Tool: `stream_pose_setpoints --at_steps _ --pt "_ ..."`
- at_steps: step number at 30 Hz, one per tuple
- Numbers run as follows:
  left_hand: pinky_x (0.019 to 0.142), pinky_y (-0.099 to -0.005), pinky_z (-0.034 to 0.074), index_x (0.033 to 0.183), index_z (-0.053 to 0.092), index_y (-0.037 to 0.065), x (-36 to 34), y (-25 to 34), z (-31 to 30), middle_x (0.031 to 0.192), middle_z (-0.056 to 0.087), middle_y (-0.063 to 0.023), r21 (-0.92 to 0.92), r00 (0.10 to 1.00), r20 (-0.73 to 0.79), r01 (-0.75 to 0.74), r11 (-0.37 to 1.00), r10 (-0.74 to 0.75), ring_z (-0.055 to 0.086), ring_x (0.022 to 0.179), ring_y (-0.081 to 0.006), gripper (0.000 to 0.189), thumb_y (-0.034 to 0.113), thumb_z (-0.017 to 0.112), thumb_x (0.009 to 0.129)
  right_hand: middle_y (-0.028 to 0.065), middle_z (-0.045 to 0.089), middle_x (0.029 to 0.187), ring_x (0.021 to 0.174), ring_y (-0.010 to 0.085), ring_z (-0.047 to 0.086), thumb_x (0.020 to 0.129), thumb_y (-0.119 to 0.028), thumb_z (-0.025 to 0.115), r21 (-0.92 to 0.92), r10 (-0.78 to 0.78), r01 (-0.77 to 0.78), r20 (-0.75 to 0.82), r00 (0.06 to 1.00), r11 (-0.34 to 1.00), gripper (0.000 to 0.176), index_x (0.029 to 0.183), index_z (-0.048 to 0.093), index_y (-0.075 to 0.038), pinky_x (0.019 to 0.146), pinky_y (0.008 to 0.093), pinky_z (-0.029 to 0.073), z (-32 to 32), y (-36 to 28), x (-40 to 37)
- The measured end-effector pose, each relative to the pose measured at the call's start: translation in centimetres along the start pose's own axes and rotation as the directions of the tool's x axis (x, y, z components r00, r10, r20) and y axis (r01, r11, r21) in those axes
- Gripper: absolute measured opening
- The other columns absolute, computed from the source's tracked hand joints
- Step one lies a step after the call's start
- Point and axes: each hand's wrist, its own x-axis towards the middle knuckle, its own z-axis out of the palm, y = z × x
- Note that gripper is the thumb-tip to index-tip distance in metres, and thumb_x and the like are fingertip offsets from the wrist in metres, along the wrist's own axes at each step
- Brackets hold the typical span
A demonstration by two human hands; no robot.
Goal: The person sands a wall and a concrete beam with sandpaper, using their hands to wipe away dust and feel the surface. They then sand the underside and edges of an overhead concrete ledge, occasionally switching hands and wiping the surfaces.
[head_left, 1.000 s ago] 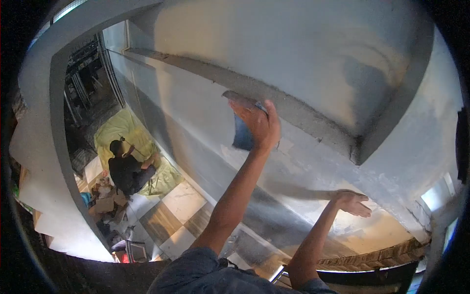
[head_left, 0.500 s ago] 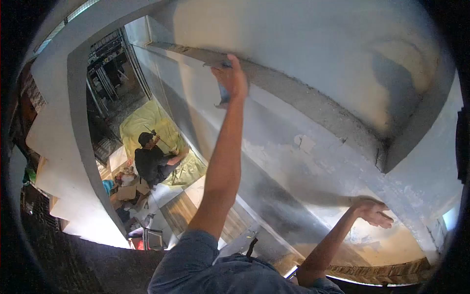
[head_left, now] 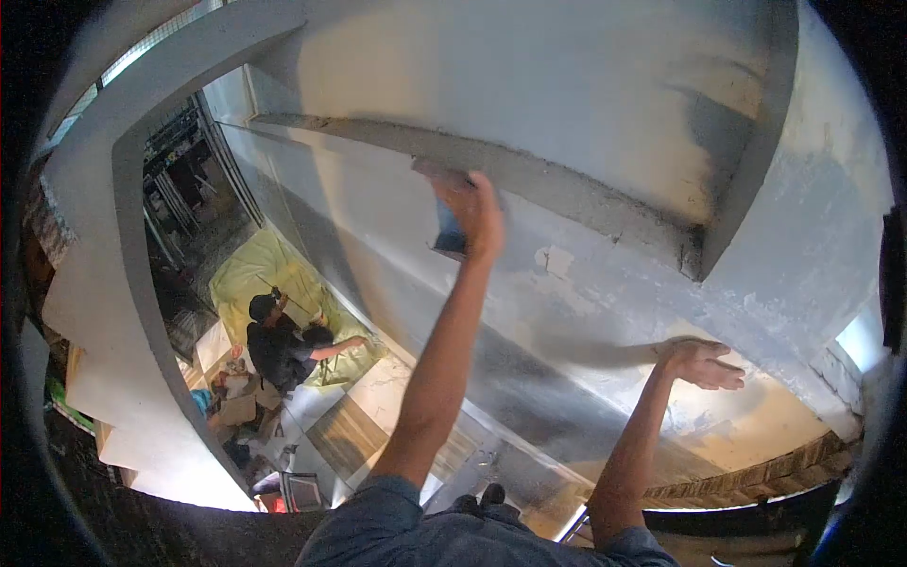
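Pressing a flat blue-grey trowel [head_left: 448, 230] against the rough grey plaster strip [head_left: 567, 194] overhead, the left hand [head_left: 470, 210] clenches it, while the right hand [head_left: 699, 364] lies spread and empty on the pale wall [head_left: 586, 312] for balance.

Heavy fisheye bending, with a black vignette round every edge. Daylight glares white through an opening [head_left: 855, 340] at the right edge. The wall [head_left: 605, 57] is softly lit, with a grey shadow [head_left: 586, 354] beside the right hand [head_left: 699, 364]. The left hand [head_left: 470, 213] and its blue tool [head_left: 448, 231] look slightly smeared.
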Motion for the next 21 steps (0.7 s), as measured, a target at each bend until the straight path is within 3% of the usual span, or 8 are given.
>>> stream_pose_setpoints --at_steps 5,9,12,15,17,18,20,21 --pt "0.113 -0.0559 -0.008 0.144 -0.009 -0.012 -4.9 2.8 1.2 0.151 -0.01 -0.035 0.092 0.993 0.11 -0.062 0.994 0.052 -0.013 0.141 -0.0462 0.096 0.066 0.018 0.095 0.0311 0.016 0.152 0.142 0.0451 0.016 0.098 -0.059 0.027 -0.058 -0.035 0.035 -0.006 0.999 0.998 0.078 0.146 0.025 0.002 0.11 0.0596 0.019 0.2 0.8 -0.3" --pt "0.114 -0.0543 -0.008 0.14 -0.018 -0.014 -4.6 2.4 1.0 0.148 -0.018 -0.0366 0.088 0.969 0.246 -0.002 0.996 -0.02 -0.016 0.141 -0.0452 0.103 0.063 0.032 0.094 0.0298 0.013 0.153 0.143 0.0441 0.013 0.097 -0.06 0.026 -0.053 -0.036 0.036 -0.003 0.999 0.998 0.078 0.148 0.023 0.0 0.111 0.0598 0.016 0.5 0.8 0.0" --pt "0.113 -0.0547 -0.009 0.14 -0.02 -0.014 -4.5 2.6 0.9 0.148 -0.018 -0.0361 0.303 0.956 0.281 -0.007 0.953 -0.083 -0.016 0.141 -0.0452 0.106 0.065 0.033 0.093 0.029 0.013 0.154 0.144 0.0433 0.011 0.097 -0.062 0.025 -0.044 -0.035 0.036 0.006 0.999 0.998 0.08 0.148 0.022 -0.001 0.111 0.0608 0.015 0.4 0.8 -0.2" --pt "0.113 -0.0549 -0.009 0.139 -0.022 -0.013 -4.5 2.4 1.2 0.148 -0.019 -0.0358 0.074 0.965 0.261 -0.005 0.997 -0.014 -0.016 0.141 -0.0455 0.107 0.066 0.033 0.093 0.0292 0.012 0.153 0.143 0.0442 0.012 0.097 -0.061 0.026 -0.049 -0.032 0.032 0.01 0.999 0.998 0.079 0.148 0.022 -0.001 0.11 0.0612 0.016 0.3 0.3 -0.3" --pt "0.112 -0.0582 -0.006 0.143 0.001 -0.015 -4.6 1.9 1.4 0.149 -0.008 -0.038 0.155 0.977 0.211 -0.027 0.987 -0.007 -0.007 0.14 -0.0489 0.1 0.067 0.027 0.093 0.0292 0.012 0.153 0.143 0.0449 0.013 0.097 -0.06 0.026 -0.058 -0.022 0.023 0.018 1.0 0.998 0.078 0.148 0.022 -0.001 0.11 0.062 0.016 0.1 0.1 -0.3" --pt "0.112 -0.0582 -0.006 0.143 0.001 -0.015 -4.5 1.7 1.3 0.149 -0.008 -0.038 0.156 0.978 0.208 -0.027 0.987 -0.006 -0.007 0.14 -0.0489 0.1 0.067 0.027 0.093 0.0292 0.012 0.153 0.143 0.0449 0.013 0.097 -0.06 0.026 -0.056 -0.022 0.023 0.019 1.0 0.998 0.078 0.148 0.022 -0.001 0.11 0.062 0.016 0.1 0.2 -0.3" --pt "0.112 -0.0577 -0.01 0.14 -0.021 -0.012 -4.3 1.6 1.1 0.148 -0.021 -0.0362 0.222 0.958 0.286 -0.059 0.973 -0.007 -0.019 0.14 -0.0471 0.108 0.066 0.035 0.092 0.0294 0.014 0.153 0.142 0.045 0.015 0.097 -0.06 0.025 -0.07 -0.033 0.033 0.001 0.999 0.997 0.078 0.148 0.023 -0.001 0.109 0.0617 0.018 0.2 0.2 -0.2" --pt "0.112 -0.0577 -0.01 0.14 -0.021 -0.012 -4.4 1.7 1.0 0.148 -0.021 -0.0362 0.224 0.961 0.278 -0.059 0.973 -0.006 -0.019 0.14 -0.0471 0.108 0.066 0.035 0.092 0.0294 0.014 0.153 0.142 0.045 0.015 0.097 -0.06 0.025 -0.063 -0.035 0.035 0.006 0.999 0.997 0.078 0.148 0.023 -0.001 0.109 0.0617 0.018 0.2 0.2 -0.1"
